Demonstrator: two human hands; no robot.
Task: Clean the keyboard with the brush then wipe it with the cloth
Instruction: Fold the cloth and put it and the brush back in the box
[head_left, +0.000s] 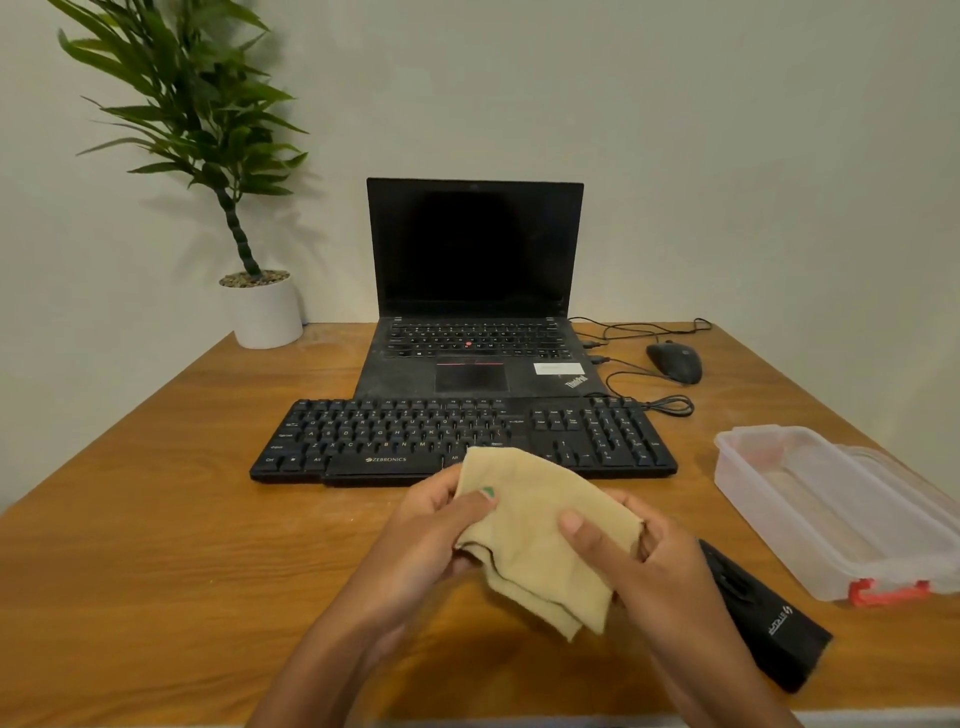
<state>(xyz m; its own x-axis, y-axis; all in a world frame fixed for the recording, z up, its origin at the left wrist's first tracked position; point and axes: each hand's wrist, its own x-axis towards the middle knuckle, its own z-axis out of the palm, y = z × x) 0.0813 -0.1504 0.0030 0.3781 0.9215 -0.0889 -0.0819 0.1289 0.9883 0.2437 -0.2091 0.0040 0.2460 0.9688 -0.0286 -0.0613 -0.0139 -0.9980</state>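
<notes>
A black Zebronics keyboard (415, 436) lies across the middle of the wooden table (156, 519). Just in front of its near edge, both hands hold a folded tan cloth (540, 540) a little above the table. My left hand (431, 525) pinches the cloth's left side with the thumb on top. My right hand (639, 561) grips its right side, thumb pressed across the fabric. The cloth's top corner overlaps the keyboard's lower edge in view. A black brush (769, 618) with white lettering lies on the table to the right of my right wrist, partly hidden by it.
An open black laptop (472, 291) stands behind the keyboard. A black mouse (675, 361) and loose cables (644, 364) lie at the back right. A clear plastic box (831, 504) with a red clasp sits at the right. A potted plant (262, 306) stands at the back left.
</notes>
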